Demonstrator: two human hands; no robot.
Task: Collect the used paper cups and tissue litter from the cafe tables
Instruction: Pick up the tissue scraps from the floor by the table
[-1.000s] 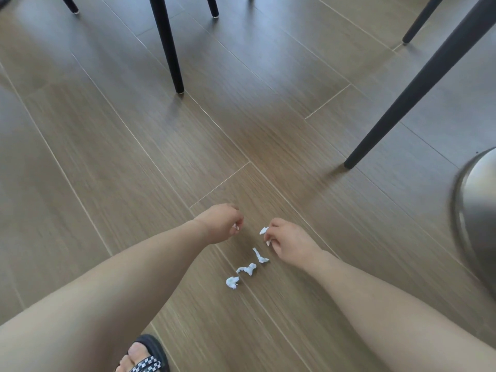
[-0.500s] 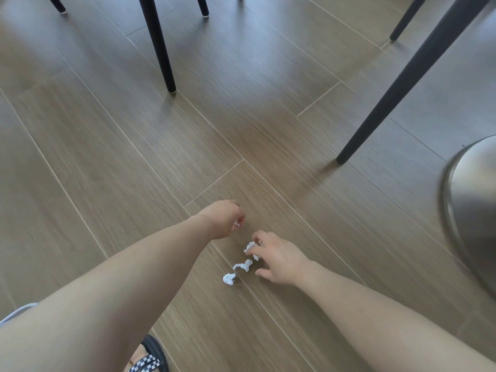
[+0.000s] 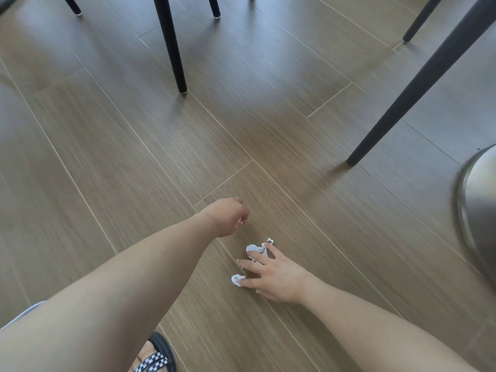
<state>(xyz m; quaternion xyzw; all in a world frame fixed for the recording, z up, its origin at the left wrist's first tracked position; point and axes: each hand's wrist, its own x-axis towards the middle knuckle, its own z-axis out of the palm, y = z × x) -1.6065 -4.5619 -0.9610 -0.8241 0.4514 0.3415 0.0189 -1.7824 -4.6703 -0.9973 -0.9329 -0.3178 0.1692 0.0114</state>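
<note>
Small crumpled white tissue scraps lie on the wood-look floor. My right hand point(image 3: 276, 275) lies flat on the floor with its fingers spread. One fingertip presses on the larger tissue wad point(image 3: 253, 248) and a lower finger touches a smaller tissue ball point(image 3: 236, 280). A tiny tissue scrap point(image 3: 270, 240) lies just beyond the fingertips. My left hand point(image 3: 228, 216) hovers a little farther out, curled into a loose fist, with a bit of white tissue point(image 3: 240, 222) showing at its fingertips.
Black chair legs stand ahead point(image 3: 171, 49) and slant in from the upper right point(image 3: 418, 87). A rounded brushed-metal base point(image 3: 477, 210) fills the right edge. My sandalled foot point(image 3: 154, 357) is at the bottom, under my left forearm.
My right hand came back toward me from pinching a scrap and now spreads flat over the tissue pieces, which have bunched together. My left hand has stayed curled in about the same place.
</note>
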